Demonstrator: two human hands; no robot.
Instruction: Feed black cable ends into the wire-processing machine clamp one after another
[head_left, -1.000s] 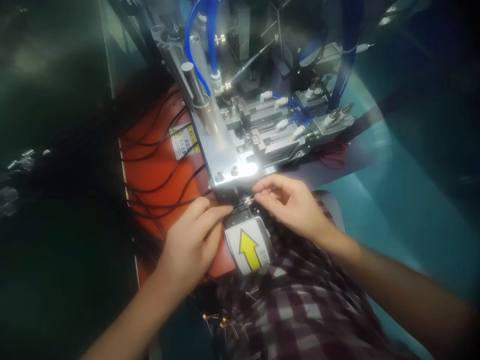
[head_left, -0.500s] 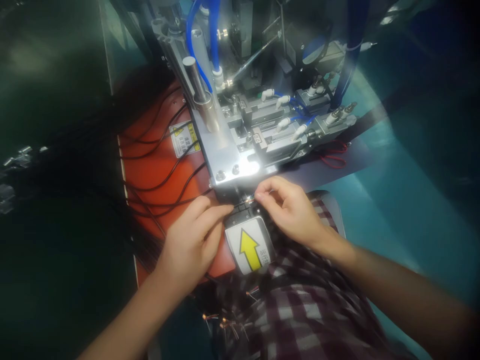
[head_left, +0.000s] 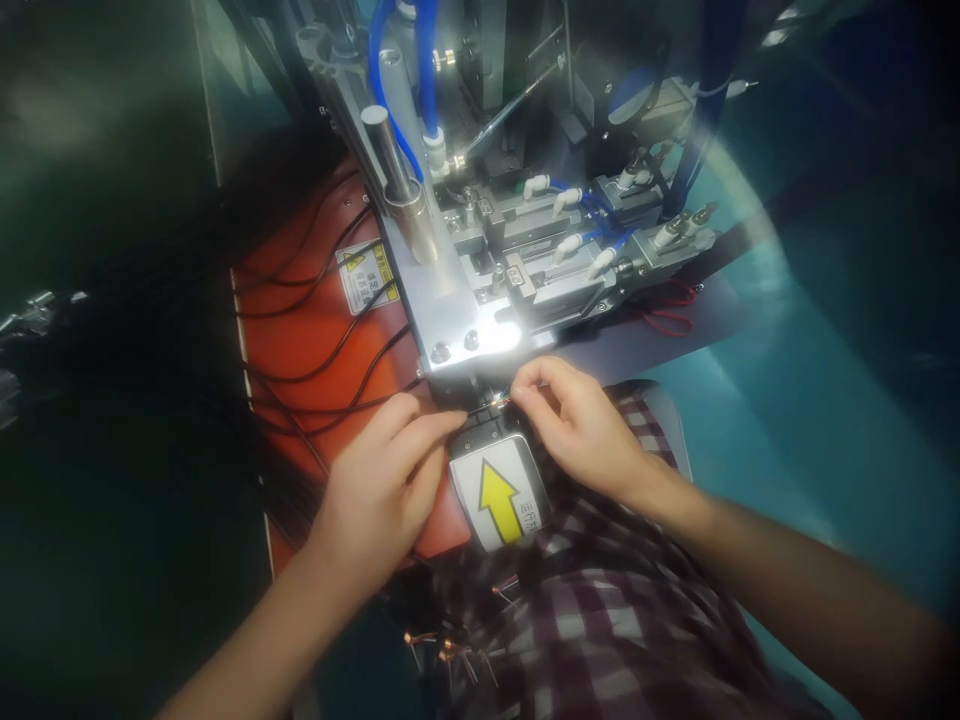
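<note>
A small part with thin wires [head_left: 496, 401] lies at the front end of the metal machine [head_left: 450, 310], between my two hands. My left hand [head_left: 390, 480] is closed in a pinch on a thin dark cable at the part's left. On the right, my right hand [head_left: 581, 420] pinches thin wires close to the part; its fingertips partly hide them. Just below the part is a white label with a yellow arrow [head_left: 501, 498].
An orange base [head_left: 330, 340] with black cables and a warning label [head_left: 367, 277] lies left. Blue tubes [head_left: 427, 70] and pneumatic cylinders [head_left: 562, 285] stand behind. Small copper-coloured parts [head_left: 448, 648] are below, near the checkered cloth [head_left: 600, 620].
Both hands keep almost the same pose and place. The view has shifted very slightly.
</note>
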